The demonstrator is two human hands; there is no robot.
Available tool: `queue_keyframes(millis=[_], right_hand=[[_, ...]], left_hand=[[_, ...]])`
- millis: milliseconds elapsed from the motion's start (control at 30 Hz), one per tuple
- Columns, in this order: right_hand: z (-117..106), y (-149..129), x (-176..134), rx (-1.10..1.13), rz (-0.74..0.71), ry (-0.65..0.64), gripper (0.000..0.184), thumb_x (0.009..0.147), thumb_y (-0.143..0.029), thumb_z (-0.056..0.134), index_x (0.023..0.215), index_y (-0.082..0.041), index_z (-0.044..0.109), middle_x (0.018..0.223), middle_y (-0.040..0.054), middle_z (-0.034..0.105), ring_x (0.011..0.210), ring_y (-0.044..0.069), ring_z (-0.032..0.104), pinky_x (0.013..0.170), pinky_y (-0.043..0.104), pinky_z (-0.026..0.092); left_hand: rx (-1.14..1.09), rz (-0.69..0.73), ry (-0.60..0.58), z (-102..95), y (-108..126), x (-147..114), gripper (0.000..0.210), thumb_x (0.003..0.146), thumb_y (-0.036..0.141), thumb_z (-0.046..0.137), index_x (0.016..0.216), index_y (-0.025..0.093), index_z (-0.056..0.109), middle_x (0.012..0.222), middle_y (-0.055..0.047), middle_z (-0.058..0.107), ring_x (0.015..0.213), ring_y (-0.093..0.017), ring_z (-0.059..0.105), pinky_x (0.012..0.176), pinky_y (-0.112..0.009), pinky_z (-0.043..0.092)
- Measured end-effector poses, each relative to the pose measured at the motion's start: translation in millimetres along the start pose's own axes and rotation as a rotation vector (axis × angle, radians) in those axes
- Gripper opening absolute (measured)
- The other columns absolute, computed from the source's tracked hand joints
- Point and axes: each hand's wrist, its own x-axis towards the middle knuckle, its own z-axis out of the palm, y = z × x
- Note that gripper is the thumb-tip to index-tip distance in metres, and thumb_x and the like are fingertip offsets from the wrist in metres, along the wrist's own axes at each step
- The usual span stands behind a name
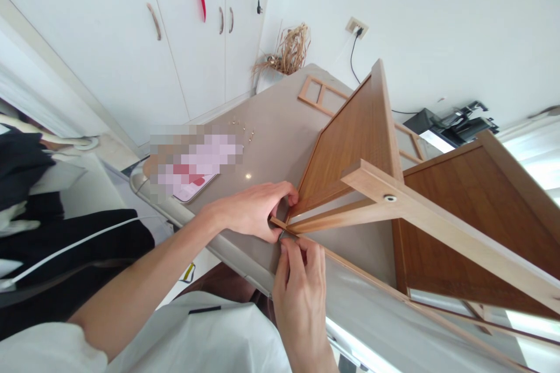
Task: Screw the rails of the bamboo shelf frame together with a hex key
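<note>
Frame corner point(279, 223) held within left grip point(256, 210), just beyond right grip point(301, 271), pinched narrow, contents unclear

We look through one camera on the person's head, facing forward and down across the table point(280, 128). The person's white shirt point(227, 332) lies nearest us, at seven o'clock. The left hand point(258, 210) and right hand point(303, 271) are close, below centre towards six. Our wide, tilted view reaches cabinet doors point(188, 41) at eleven and a wall point(415, 0) at one, farther off.
</note>
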Motion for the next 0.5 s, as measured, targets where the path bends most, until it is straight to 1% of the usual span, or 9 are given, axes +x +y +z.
queue_keyframes(millis=[167, 267, 367, 500], right_hand=[[-1.5, -0.2, 0.4, -0.017, -0.021, -0.03, 0.024, 0.1, -0.003, 0.048, 0.114, -0.015, 0.063, 0.1, 0.0092, 0.056, 0.09, 0.021, 0.055, 0.081, 0.037, 0.051], [-2.4, -1.2, 0.1, -0.049, -0.026, -0.052, 0.026, 0.1, -0.004, 0.047, 0.116, -0.017, 0.063, 0.102, 0.0098, 0.056, 0.091, 0.022, 0.055, 0.081, 0.037, 0.052], [-2.1, -2.5, -2.1, -0.1, -0.042, -0.066, 0.03, 0.1, -0.003, 0.045, 0.119, -0.017, 0.063, 0.105, 0.0108, 0.056, 0.093, 0.023, 0.056, 0.08, 0.038, 0.053], [-1.4, -2.7, -4.9, -0.168, -0.091, -0.081, 0.034, 0.097, 0.001, 0.043, 0.121, -0.015, 0.062, 0.107, 0.0136, 0.057, 0.098, 0.026, 0.056, 0.08, 0.039, 0.053]], left_hand=[[-0.032, -0.005, -0.017, -2.3, 2.6, -0.4, 0.051, 0.067, 0.025, 0.073, 0.112, 0.026, 0.049, 0.103, 0.002, 0.063, 0.078, -0.015, 0.059, 0.067, -0.026, 0.046], [-0.027, 0.007, -0.013, -1.9, 1.5, -0.1, 0.051, 0.067, 0.024, 0.072, 0.112, 0.026, 0.049, 0.107, 0.002, 0.063, 0.079, -0.015, 0.059, 0.068, -0.026, 0.047], [-0.019, 0.028, -0.004, -0.3, -1.3, 0.5, 0.051, 0.067, 0.025, 0.073, 0.112, 0.026, 0.048, 0.106, 0.003, 0.063, 0.078, -0.014, 0.059, 0.07, -0.026, 0.046], [-0.01, 0.039, -0.001, 1.6, -4.0, 1.4, 0.053, 0.068, 0.026, 0.075, 0.112, 0.026, 0.047, 0.103, 0.003, 0.063, 0.076, -0.014, 0.058, 0.07, -0.025, 0.046]])
